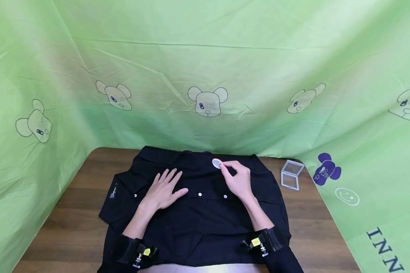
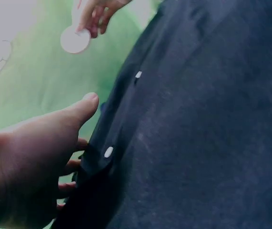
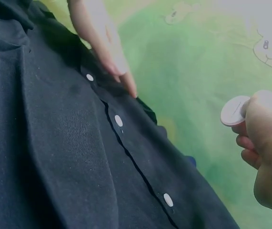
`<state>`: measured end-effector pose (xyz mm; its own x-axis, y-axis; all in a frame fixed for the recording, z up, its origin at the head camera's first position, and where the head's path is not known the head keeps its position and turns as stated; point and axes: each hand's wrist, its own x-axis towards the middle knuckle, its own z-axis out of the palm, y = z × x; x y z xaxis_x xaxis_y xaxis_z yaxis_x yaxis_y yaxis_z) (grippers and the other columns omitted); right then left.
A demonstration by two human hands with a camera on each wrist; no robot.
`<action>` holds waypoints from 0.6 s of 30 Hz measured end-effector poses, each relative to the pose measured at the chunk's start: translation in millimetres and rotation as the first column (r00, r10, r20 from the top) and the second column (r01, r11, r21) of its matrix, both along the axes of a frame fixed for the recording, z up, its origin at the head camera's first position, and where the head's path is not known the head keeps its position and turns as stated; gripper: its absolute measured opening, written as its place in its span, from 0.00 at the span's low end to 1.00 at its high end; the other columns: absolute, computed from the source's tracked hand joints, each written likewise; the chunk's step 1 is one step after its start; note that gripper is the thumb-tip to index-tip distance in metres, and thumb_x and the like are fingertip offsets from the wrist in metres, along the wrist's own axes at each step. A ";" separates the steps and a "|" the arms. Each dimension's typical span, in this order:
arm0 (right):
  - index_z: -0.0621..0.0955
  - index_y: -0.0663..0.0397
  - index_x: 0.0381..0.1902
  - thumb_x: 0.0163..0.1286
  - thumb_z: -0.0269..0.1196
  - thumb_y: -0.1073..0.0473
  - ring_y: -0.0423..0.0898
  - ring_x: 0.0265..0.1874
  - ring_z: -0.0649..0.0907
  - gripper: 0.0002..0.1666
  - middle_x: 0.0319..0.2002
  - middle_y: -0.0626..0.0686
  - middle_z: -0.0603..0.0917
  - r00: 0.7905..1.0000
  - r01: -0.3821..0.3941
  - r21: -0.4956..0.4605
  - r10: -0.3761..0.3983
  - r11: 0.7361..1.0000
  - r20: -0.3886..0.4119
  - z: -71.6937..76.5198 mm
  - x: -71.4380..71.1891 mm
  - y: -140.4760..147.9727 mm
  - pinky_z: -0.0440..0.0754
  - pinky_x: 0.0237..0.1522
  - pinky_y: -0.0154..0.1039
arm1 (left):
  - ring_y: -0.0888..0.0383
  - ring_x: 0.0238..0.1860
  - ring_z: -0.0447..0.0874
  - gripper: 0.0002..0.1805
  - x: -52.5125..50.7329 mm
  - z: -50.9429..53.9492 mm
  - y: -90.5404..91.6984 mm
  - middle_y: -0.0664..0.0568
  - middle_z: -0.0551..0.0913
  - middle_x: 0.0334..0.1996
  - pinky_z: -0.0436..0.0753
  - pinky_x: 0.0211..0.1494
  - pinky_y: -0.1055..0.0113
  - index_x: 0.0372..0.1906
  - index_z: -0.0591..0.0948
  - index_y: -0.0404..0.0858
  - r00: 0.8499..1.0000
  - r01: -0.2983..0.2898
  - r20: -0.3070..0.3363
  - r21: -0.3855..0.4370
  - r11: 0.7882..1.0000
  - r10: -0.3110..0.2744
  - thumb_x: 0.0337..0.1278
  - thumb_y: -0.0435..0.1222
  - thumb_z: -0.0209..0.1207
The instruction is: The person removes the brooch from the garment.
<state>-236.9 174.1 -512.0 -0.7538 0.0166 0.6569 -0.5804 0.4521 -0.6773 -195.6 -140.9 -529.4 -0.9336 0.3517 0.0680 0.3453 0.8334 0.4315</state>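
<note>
Both hands point(image 1: 162, 194) are over the shirt point(image 1: 194, 218), right point(image 1: 238, 180) pinching a disc point(image 1: 216, 163).

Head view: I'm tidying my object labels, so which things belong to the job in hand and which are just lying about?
In the job, it seems:
left hand, resting on the dark shirt
right hand, pinching a round white disc

Just lying about, probably:
open clear case, untouched on the wooden table
green printed cloth, hanging as a backdrop
</note>
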 end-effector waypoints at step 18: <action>0.97 0.54 0.41 0.72 0.79 0.65 0.53 0.41 0.94 0.03 0.41 0.57 0.97 1.000 -0.001 -0.033 0.002 0.999 0.004 1.7 6.4 -3.1 0.85 0.50 0.27 | 0.36 0.96 0.37 0.52 -18.0 -22.9 2.3 0.48 0.46 0.96 0.39 0.94 0.26 0.94 0.56 0.52 0.993 -0.001 0.116 -0.135 0.991 0.017 0.78 0.74 0.50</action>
